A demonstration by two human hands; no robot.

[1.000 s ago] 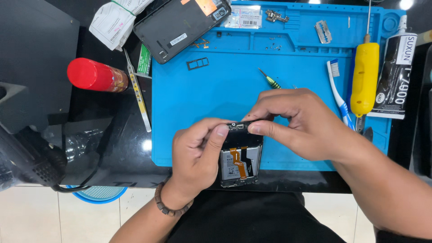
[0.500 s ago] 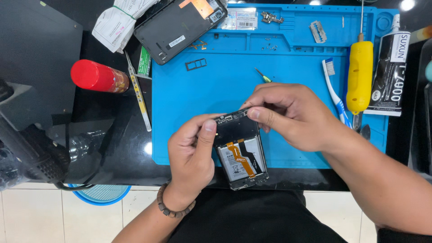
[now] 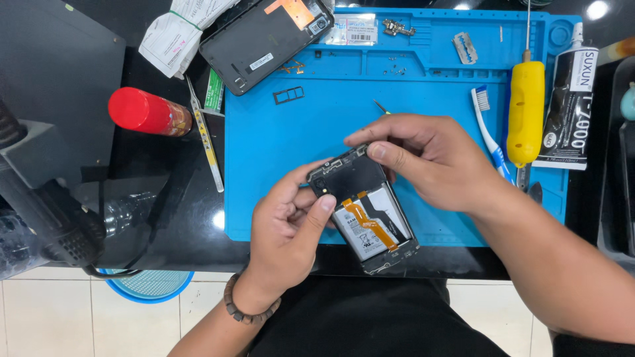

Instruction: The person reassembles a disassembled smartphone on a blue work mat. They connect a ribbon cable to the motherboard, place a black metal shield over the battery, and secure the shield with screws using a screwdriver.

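**Opened phone held between two hands above a blue repair mat**

The person holds an opened phone [image 3: 366,208], back cover off, over the near edge of the blue work mat [image 3: 423,86]. The phone is tilted, its top end pointing up and to the left, its lower end hanging out past the mat's near edge. A white battery [image 3: 372,228] with an orange flex strip across it shows in the lower half.

The left hand [image 3: 288,235] cradles the phone from the left side, its grip closed on the frame, with the thumb pressed against the left edge just beside the battery. The right hand [image 3: 430,162] comes in from the right; its grip is narrow, thumb and forefinger pinched on the phone's top corner (whether some small part sits between them cannot be told).

On the mat's far left corner lies a detached black back cover [image 3: 264,36], with a small card tray [image 3: 289,95] just near it. To the right lie a blue-and-white toothbrush [image 3: 488,129], a yellow-handled screwdriver [image 3: 526,112] and a black-and-white tube of glue [image 3: 567,99]. A razor blade [image 3: 465,47] rests in the mat's upper compartments. Left of the mat, on the dark tabletop [image 3: 66,59], lie a red canister [image 3: 145,112] and a pair of tweezers [image 3: 205,142], well apart from the hands. A black heat gun [image 3: 46,205] sits at the far left.
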